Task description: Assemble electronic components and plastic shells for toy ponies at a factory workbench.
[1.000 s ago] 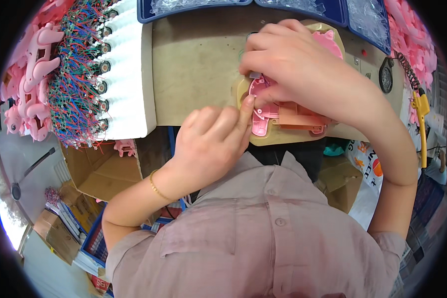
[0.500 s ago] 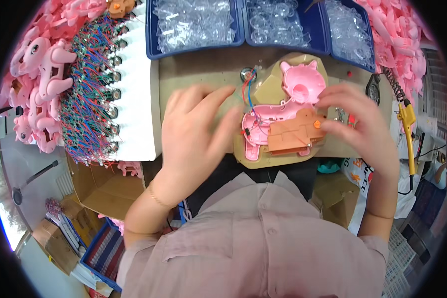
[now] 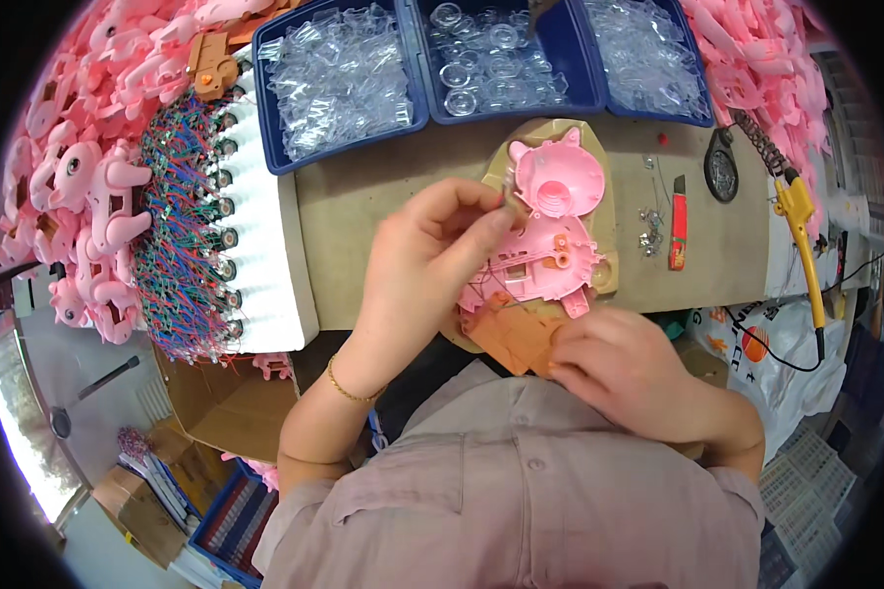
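A pink plastic toy-animal shell half [image 3: 575, 172] lies hollow side up in a tan holder [image 3: 606, 270] on the table. Above the shell's left side, my left hand [image 3: 427, 260] is closed in a pinch on something small and shiny, mostly hidden by the fingertips. Gripped at its right end by my right hand [image 3: 634, 373], an orange-brown plastic box [image 3: 511, 334] is tilted at the shell's near edge, close to my shirt. Thin dark wires run between the box and the shell.
Blue bins [image 3: 422, 74] of clear plastic parts line the back. Wired round components [image 3: 182, 236] sit on white foam [image 3: 265, 216] at left, beside piled pink toys [image 3: 98, 187]. To the right lie a red cutter [image 3: 678, 231], small metal parts [image 3: 650, 231] and a yellow-handled soldering iron [image 3: 801, 211].
My right hand has come down toward me and tilted the orange-brown box off the shell. My left hand has moved right and closed its fingertips over the shell. The whole view has shifted.
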Available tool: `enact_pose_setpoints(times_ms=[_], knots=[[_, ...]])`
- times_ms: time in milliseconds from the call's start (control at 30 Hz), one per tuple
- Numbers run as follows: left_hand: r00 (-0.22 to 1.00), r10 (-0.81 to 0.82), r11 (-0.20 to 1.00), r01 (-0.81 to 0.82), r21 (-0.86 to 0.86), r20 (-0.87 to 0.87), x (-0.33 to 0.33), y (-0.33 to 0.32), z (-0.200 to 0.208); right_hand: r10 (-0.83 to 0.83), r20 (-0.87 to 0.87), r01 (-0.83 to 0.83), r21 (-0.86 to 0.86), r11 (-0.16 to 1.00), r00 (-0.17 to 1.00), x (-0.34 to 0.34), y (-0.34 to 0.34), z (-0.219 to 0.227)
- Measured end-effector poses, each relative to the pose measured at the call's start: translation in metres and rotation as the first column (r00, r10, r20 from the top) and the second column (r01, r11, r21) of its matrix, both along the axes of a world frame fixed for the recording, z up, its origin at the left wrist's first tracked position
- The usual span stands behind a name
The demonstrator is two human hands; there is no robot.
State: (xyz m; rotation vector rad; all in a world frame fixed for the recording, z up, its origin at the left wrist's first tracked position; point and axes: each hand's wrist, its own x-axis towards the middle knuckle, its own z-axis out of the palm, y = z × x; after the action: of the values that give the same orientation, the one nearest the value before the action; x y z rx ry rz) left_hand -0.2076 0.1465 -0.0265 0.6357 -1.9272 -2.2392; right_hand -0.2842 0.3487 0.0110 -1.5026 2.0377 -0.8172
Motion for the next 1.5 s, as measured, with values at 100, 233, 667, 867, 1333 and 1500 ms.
enact_pose_setpoints(times_ms=[100, 233, 667, 867, 1333, 1500], knots=[[0.994, 0.107, 0.988, -0.105, -0.115, 0.012, -0.002, 0.003, 0.001, -0.141, 0.013, 0.141, -0.193, 0.971, 0.990, -0.011, -0.026, 0.014], [0.990, 0.139, 0.935, -0.127, -0.332, 0.013, -0.009, 0.010, 0.005, -0.321, -0.119, 0.246, -0.419, 0.874, 0.940, -0.038, -0.079, -0.015], [0.998, -0.042, 0.994, 0.045, 0.099, -0.037, -0.010, -0.018, 0.003, -0.229, 0.203, 0.298, -0.443, 0.846, 0.952, -0.045, -0.069, -0.039], [0.990, 0.135, 0.991, -0.134, 0.017, -0.030, -0.002, -0.022, -0.022, -0.028, 0.163, 0.062, -0.208, 0.976, 0.986, -0.032, -0.030, -0.018], [0.997, -0.070, 0.934, 0.078, -0.348, 0.037, 0.004, -0.006, -0.006, -0.194, -0.061, 0.178, -0.205, 0.962, 0.979, -0.027, -0.013, -0.023], [0.997, -0.065, 0.837, 0.027, -0.546, -0.051, 0.010, -0.015, -0.014, -0.174, -0.137, 0.160, -0.105, 0.981, 0.975, -0.024, -0.040, -0.039]])
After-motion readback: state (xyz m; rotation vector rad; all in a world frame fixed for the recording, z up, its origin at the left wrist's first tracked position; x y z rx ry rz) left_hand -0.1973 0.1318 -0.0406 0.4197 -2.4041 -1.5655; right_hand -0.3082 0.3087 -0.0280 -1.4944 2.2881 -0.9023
